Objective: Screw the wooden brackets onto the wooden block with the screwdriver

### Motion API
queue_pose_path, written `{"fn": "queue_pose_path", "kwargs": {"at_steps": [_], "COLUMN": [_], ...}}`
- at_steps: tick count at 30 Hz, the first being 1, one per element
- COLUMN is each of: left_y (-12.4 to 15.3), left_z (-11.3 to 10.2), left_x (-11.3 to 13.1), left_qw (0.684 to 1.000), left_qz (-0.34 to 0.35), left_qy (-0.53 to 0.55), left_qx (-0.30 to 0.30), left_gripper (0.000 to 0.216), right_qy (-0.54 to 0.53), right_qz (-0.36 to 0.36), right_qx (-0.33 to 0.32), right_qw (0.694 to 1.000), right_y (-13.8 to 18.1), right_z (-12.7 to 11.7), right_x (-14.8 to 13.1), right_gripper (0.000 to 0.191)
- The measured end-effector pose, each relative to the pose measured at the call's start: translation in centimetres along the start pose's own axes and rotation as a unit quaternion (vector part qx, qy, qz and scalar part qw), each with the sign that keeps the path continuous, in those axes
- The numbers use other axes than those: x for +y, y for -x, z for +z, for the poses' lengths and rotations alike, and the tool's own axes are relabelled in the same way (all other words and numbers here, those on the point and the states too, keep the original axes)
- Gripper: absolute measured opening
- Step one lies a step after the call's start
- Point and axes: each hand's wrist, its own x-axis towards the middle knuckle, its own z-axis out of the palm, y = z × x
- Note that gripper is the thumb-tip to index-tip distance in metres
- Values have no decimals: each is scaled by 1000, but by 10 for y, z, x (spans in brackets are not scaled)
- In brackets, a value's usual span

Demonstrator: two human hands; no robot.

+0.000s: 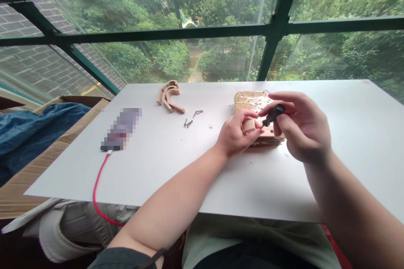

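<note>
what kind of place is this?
Probably a home, perhaps an enclosed balcony: large green-framed windows look out on trees, and a cardboard box with blue cloth in it sits beside the white table.

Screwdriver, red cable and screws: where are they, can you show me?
Screwdriver (273, 115): head view, on the black handle.
Red cable (94, 193): head view, on its curved middle.
Screws (190, 124): head view, on one screw's shaft.

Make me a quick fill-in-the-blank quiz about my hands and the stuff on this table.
1. The screwdriver is held in the ____ hand.
2. The left hand grips a piece made of ____.
3. The loose screws lie on a table coloured ____.
4. The cable is ____.

Missing words: right; wood; white; red.
</note>
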Motion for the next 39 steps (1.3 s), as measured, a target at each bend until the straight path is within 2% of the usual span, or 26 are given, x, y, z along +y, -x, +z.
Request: {"fn": "queue_pose_path", "kwargs": {"at_steps": [7,11,17,20,24,27,31,36,39], "left_y": [1,1,2,1,0,0,1,2,0], "left_z": [-2,-3,-2,-2,-4,-4,-4,-9,-12], "left_x": [-1,-2,-2,-1,-1,-3,-7,-10,-11], "left_qw": [1000,1000,1000,1000,1000,999,999,990,982], "left_qz": [-9,-1,8,13,18,20,19,79,100], "left_qy": [0,-1,-10,-12,-18,-12,-18,-100,-156], "left_qx": [-9,-11,-15,-17,-17,-23,-32,-57,-45], "left_gripper": [39,34,31,31,28,28,33,51,45], "right_qy": [49,78,55,61,72,7,-31,-31,-19], "right_qz": [-47,-39,-35,-31,-23,-15,-36,-57,-53], "right_qx": [-23,-25,27,31,5,-40,-62,-85,-88], "right_qw": [997,996,997,997,997,999,997,994,994], "right_y": [-2,-4,-4,-5,-4,-2,-3,-5,-6], "right_z": [-8,-11,-7,-4,-3,-5,-9,-16,-20], "right_x": [7,9,13,13,7,4,5,9,8], "right_gripper": [25,21,19,21,25,34,33,35,36]}}
